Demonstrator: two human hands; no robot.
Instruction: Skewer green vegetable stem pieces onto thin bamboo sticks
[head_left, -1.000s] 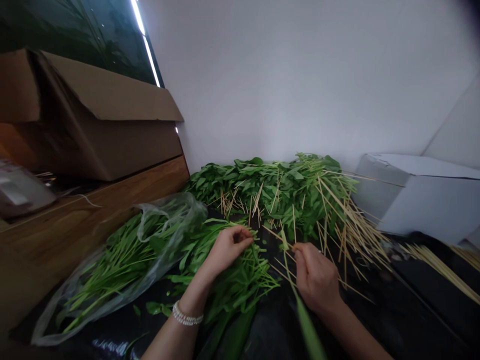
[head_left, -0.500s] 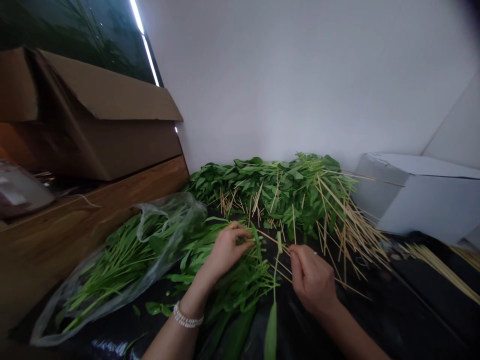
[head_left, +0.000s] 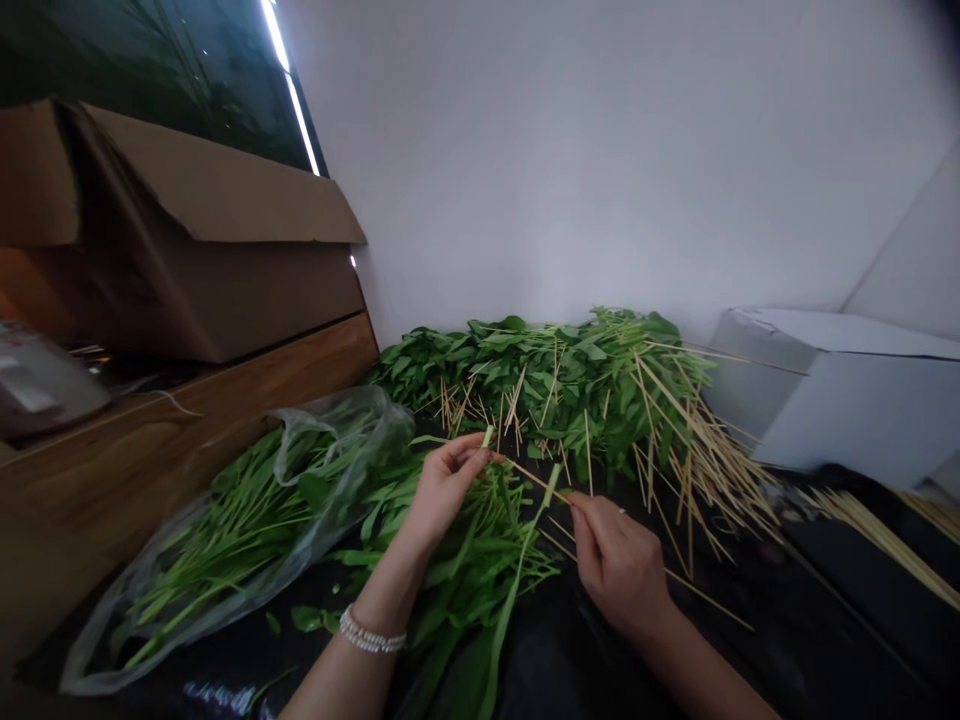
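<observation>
My left hand (head_left: pixel 444 485) pinches the cut end of a green stalk (head_left: pixel 487 437) just above a loose heap of green stalks and leaves (head_left: pixel 480 560). My right hand (head_left: pixel 616 562) is closed on a thin bamboo skewer (head_left: pixel 525 472) with a long green leaf stalk (head_left: pixel 517 590) threaded on it and hanging toward me. The skewer's tip points at my left fingers. A bead bracelet (head_left: pixel 369 634) circles my left wrist.
A pile of skewered greens (head_left: pixel 570 385) lies against the white wall. Loose skewers (head_left: pixel 870 525) spread to the right on black plastic sheet (head_left: pixel 825 620). A clear plastic bag of stalks (head_left: pixel 247 520) lies left. A cardboard box (head_left: pixel 195 240) sits on a wooden ledge; a white box (head_left: pixel 840 395) stands right.
My left hand has lifted a stalk from the heap and brought it up to the skewer tip. My right hand has turned the skewer toward the left; its hanging leaf swung left.
</observation>
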